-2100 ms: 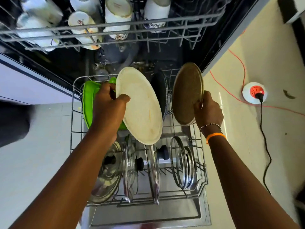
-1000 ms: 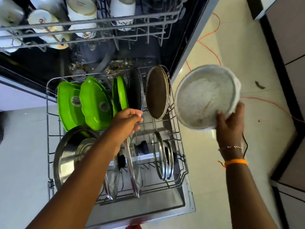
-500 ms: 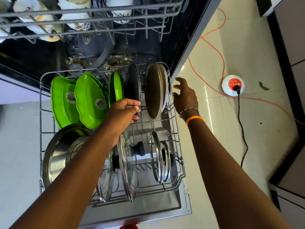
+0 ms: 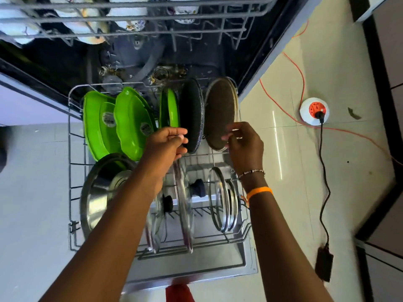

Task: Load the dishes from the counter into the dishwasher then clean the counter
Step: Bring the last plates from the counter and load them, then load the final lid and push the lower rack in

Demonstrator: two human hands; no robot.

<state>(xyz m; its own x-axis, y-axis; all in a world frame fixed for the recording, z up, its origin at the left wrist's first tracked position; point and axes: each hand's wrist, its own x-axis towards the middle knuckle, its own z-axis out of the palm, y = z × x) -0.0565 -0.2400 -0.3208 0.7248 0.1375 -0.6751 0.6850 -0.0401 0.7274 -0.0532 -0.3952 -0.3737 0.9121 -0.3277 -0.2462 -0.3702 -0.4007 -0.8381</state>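
Two hands hover over the pulled-out lower rack of the open dishwasher, and neither plainly grasps anything; the left hand has its fingers loosely curled with the tips drawn together just beside the lower rim of the black plate, and whether they pinch that rim or merely brush it I cannot tell; the right hand is relaxed, fingers bent and spread, lying in front of the lower edge of the brown plate, apparently touching or just off it and holding nothing. Both plates stand on edge between the tines directly beyond the fingertips, probably so that water can reach both faces; to the left of the left hand three green plates lean upright in the same row. Under the forearms, nearer the person, glass lids stand on edge and a steel bowl lies tilted below the left forearm. Both arms reach forward and down, wrists roughly level, the right one wearing an orange band. The upper rack, far beyond the hands, carries cups; the counter is out of view, so loading looks well along, I judge, with wiping yet to come.
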